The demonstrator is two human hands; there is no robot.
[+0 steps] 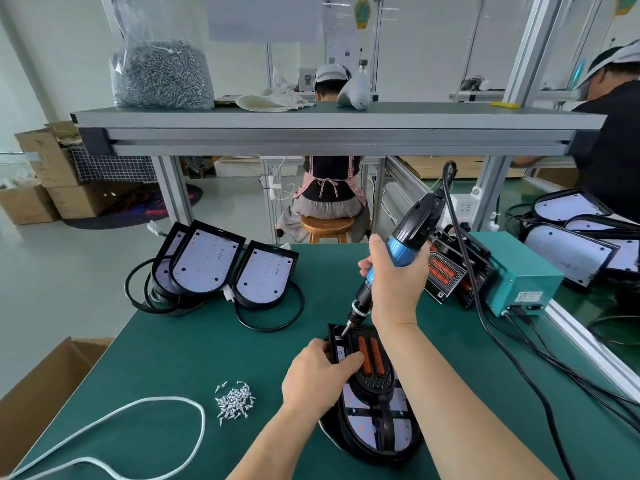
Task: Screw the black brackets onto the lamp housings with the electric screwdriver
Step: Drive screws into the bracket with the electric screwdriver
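The right hand (394, 282) is wrapped tight round the blue-and-black electric screwdriver (398, 252), tilted, its bit down at the far left corner of the black bracket (370, 358). The left hand (317, 379) grips that bracket's left edge, thumb lying across it, steadying it on the lamp housing (377, 427) near the green table's (207, 341) front edge. Loose screws (235, 401) lie just left.

A green-topped counter (173, 358) stands under an aluminium-framed shelf (311, 133) carried on grey posts (175, 192). Beyond it a pale, glossy floor (69, 271) runs to white walls (52, 46). Cardboard boxes (45, 174) are stacked at the left. A person (329, 188) sits on a round wooden stool (327, 225) farther back. The light is soft and even.
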